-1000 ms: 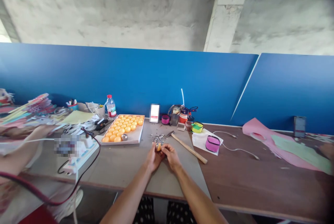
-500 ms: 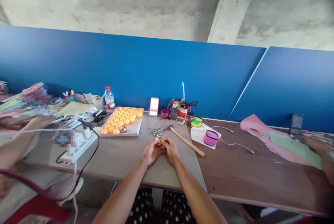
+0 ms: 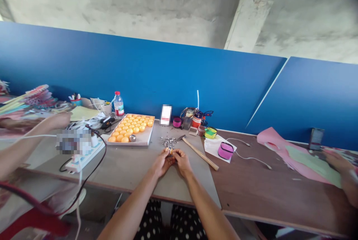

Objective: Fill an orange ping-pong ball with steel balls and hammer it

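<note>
My left hand (image 3: pixel 162 164) and my right hand (image 3: pixel 181 160) meet over the grey part of the table, fingers closed. Between their fingertips is a small orange-and-silver piece (image 3: pixel 170 151), mostly covered by the fingers. Just beyond lies a loose pile of small shiny metal bits (image 3: pixel 169 142). A hammer (image 3: pixel 200 152) with a wooden handle rests to the right of my right hand. Farther left, a shallow white tray (image 3: pixel 144 140) holds several orange balls (image 3: pixel 131 124), with a silver, shiny round piece (image 3: pixel 132 138) at its near side.
A power strip (image 3: pixel 84 161) with cables lies left. A bottle (image 3: pixel 118 105) stands behind the tray. Purple (image 3: pixel 225 151) and yellow-green (image 3: pixel 210 132) small cases sit right of the hammer. Co-workers' arms reach in at left (image 3: pixel 36 135) and right (image 3: pixel 342 169), the latter beside pink paper (image 3: pixel 270 137).
My hands stay together at the small piece, with slight finger movement. The left co-worker's hand has moved right and up. The view has tilted slightly.
</note>
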Demonstrator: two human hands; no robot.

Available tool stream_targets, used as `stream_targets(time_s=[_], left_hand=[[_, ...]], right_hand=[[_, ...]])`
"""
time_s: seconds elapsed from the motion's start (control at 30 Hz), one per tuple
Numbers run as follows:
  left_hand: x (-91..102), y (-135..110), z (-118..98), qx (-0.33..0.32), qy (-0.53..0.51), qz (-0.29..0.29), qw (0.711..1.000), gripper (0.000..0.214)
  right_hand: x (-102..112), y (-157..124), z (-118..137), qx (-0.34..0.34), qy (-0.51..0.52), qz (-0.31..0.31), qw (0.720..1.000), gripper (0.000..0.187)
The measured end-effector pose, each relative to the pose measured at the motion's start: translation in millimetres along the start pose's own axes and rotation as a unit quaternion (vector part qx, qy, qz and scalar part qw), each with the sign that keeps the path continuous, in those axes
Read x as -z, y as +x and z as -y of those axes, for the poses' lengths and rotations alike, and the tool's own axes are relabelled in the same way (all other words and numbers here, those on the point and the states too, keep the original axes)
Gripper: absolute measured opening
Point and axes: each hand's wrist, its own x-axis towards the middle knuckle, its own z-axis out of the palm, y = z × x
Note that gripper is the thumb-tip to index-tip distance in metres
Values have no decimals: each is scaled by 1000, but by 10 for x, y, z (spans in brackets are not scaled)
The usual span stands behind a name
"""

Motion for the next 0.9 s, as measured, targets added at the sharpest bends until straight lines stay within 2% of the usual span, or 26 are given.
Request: stream_targets(time_s=[0.9], left_hand=[[-32,-12,33,-35,24,-1,999,17]], right_hand=[[-5,-21,16,9,-31,-2,999,15]])
